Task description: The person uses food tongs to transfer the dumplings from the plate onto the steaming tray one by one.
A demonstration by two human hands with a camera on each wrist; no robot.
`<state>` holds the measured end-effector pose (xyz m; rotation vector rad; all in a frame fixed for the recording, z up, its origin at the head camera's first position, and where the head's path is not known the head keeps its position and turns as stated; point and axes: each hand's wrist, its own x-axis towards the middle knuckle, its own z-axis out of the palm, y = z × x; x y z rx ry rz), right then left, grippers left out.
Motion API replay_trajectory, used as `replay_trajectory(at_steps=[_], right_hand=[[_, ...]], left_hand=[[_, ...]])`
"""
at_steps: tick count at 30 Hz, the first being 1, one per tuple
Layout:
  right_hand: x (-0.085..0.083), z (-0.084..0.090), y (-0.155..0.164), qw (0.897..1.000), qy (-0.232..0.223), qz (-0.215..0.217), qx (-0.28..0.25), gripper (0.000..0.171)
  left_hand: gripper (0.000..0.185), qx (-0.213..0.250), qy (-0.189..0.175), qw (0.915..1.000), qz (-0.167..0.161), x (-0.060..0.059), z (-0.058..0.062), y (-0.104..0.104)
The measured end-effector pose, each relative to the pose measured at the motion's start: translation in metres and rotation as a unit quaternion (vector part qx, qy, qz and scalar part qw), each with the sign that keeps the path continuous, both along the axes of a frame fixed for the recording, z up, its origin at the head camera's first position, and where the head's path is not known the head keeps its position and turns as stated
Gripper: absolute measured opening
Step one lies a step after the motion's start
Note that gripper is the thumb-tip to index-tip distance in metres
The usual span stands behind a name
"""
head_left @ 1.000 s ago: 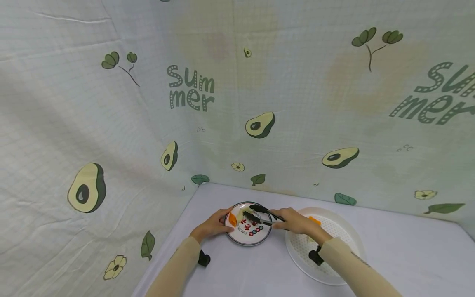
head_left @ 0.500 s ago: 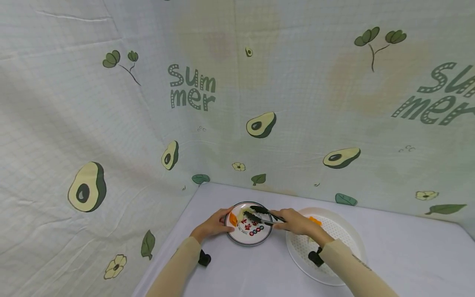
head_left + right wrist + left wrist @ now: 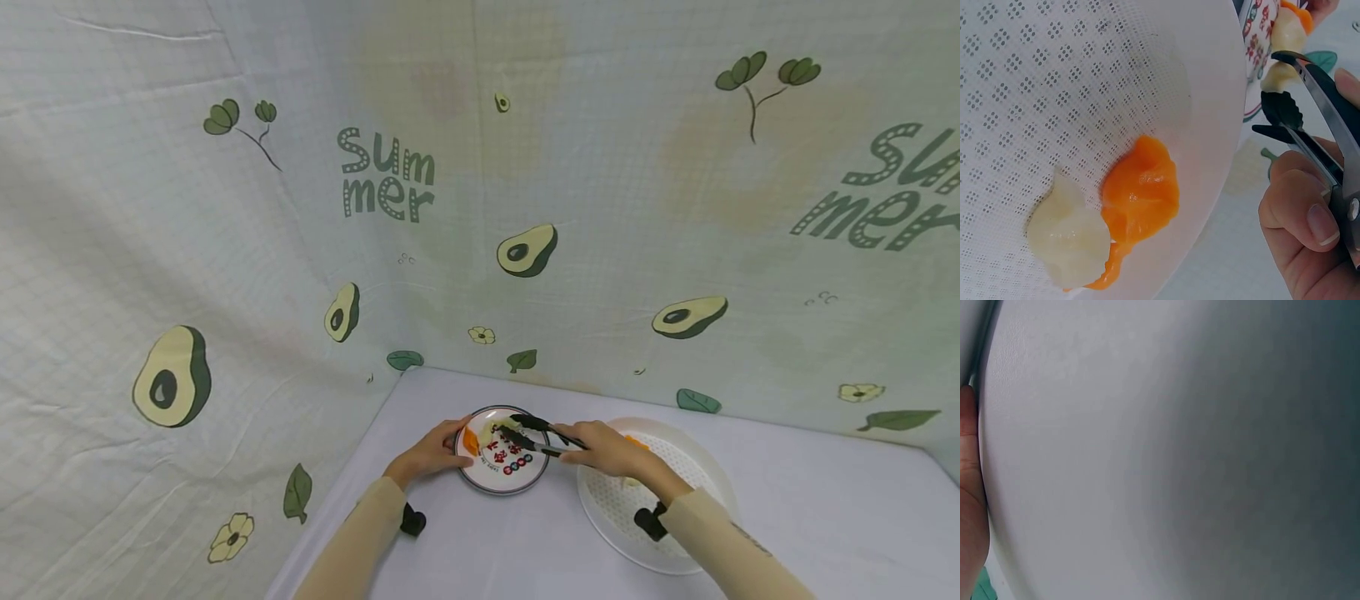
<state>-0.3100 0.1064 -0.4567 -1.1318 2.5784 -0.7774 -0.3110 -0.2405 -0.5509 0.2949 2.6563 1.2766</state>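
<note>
My left hand (image 3: 431,450) holds the left rim of a small white plate (image 3: 491,482) with red lettering, thumb on the near side. Orange (image 3: 470,442) and pale dumplings (image 3: 487,431) lie on the plate's left and far parts. My right hand (image 3: 603,448) grips black-tipped metal tongs (image 3: 551,451) by the arms, the tips spread over the plate. In the right wrist view the tongs' tips (image 3: 1282,109) stand apart near a pale dumpling (image 3: 1279,76); I cannot tell whether they touch it. The left wrist view shows mostly a blurred pale surface and part of the hand's edge.
Right of the plate stands a large round white perforated tray (image 3: 611,533), partly under my right forearm. In it lie an orange dumpling (image 3: 1141,190) and a pale dumpling (image 3: 1069,234), side by side. A printed cloth (image 3: 600,167) hangs behind the white table (image 3: 480,550).
The right hand and the tongs have shifted slightly to the right. The left hand and the plate stay in place.
</note>
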Motion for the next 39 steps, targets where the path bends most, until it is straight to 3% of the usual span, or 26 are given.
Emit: replay_trajectory(at_steps=[9, 15, 24, 32, 39], right_hand=[[0.009, 0.007, 0.010, 1.000, -0.012, -0.011, 0.005, 0.061], [0.016, 0.013, 0.019, 1.000, 0.012, 0.017, -0.001, 0.063], [0.030, 0.022, 0.039, 1.000, -0.004, 0.025, -0.015, 0.066], [0.045, 0.030, 0.066, 0.999, 0.033, 0.031, -0.015, 0.064], [0.058, 0.033, 0.091, 1.000, 0.004, 0.006, -0.014, 0.064]], left_hand=[[0.083, -0.014, -0.006, 0.9999, 0.007, 0.000, 0.000, 0.000], [0.083, -0.008, -0.009, 0.9999, 0.005, 0.002, 0.001, 0.001], [0.084, -0.007, -0.003, 1.0000, 0.004, 0.001, 0.000, 0.000], [0.083, -0.007, -0.007, 0.9999, 0.007, 0.000, 0.003, 0.002], [0.083, -0.025, 0.000, 0.9997, 0.003, 0.001, 0.003, 0.002]])
